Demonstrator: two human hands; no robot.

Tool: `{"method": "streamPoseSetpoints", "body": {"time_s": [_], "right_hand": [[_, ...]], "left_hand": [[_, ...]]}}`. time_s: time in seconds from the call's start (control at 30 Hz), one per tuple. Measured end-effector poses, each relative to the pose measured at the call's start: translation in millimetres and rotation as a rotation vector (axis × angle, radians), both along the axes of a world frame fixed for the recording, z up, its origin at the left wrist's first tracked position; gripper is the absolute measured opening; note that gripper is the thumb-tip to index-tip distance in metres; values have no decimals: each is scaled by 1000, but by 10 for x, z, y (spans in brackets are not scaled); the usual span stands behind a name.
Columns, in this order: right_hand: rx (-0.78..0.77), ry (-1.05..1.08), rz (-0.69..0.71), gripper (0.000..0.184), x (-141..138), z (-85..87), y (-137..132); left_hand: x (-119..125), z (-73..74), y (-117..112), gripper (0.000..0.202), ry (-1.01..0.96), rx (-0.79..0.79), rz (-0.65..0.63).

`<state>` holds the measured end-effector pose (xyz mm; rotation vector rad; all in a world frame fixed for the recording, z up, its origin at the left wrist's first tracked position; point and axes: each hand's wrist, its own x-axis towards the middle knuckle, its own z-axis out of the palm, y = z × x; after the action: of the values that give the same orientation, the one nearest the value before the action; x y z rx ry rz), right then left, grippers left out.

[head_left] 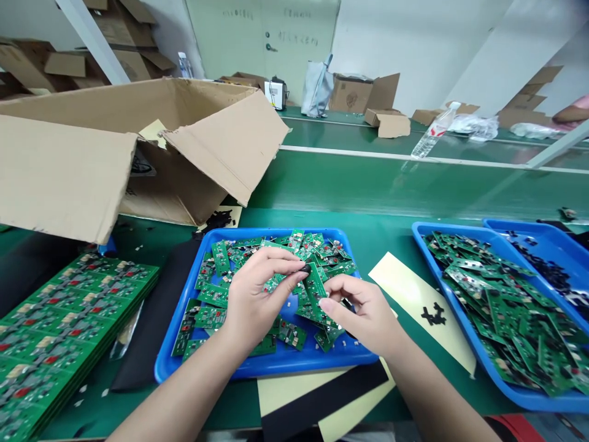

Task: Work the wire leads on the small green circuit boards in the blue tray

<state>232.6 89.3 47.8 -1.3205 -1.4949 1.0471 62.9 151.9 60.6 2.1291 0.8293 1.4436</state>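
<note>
Over a blue tray (pixel 161 344) heaped with small green circuit boards, both hands meet at one narrow circuit board (pixel 315 285). My right hand (pixel 361 310) grips that board by its side, thumb and fingers closed. My left hand (pixel 262 288) pinches a small black piece (pixel 306 268) at the board's upper end; whether the piece is fixed to the board I cannot tell. Loose circuit boards (pixel 214 294) lie under and around the hands. To the right of the tray, a yellow backing sheet (pixel 405 282) carries a few small black strips (pixel 433 314).
Stacked circuit board panels (pixel 69 325) stand at the left beside a black sheet (pixel 151 331). A large open carton (pixel 221 147) rises behind them. At the right are a second blue tray (pixel 460 307) of boards and another tray (pixel 543 230) with black parts. A water bottle (pixel 435 132) leans at the back ledge.
</note>
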Motion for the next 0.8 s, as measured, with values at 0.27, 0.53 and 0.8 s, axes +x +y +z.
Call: {"method": "streamPoseSetpoints", "body": {"time_s": [0.27, 0.53, 0.8], "right_hand": [[81, -57, -18, 13, -65, -7, -2], [90, -67, -21, 16, -58, -20, 17], [-6, -113, -66, 20, 48, -111, 156]], "left_hand": [[25, -19, -45, 14, -20, 28, 55], [29, -30, -79, 11, -32, -35, 59], [2, -69, 44, 5, 150, -95, 19]]}}
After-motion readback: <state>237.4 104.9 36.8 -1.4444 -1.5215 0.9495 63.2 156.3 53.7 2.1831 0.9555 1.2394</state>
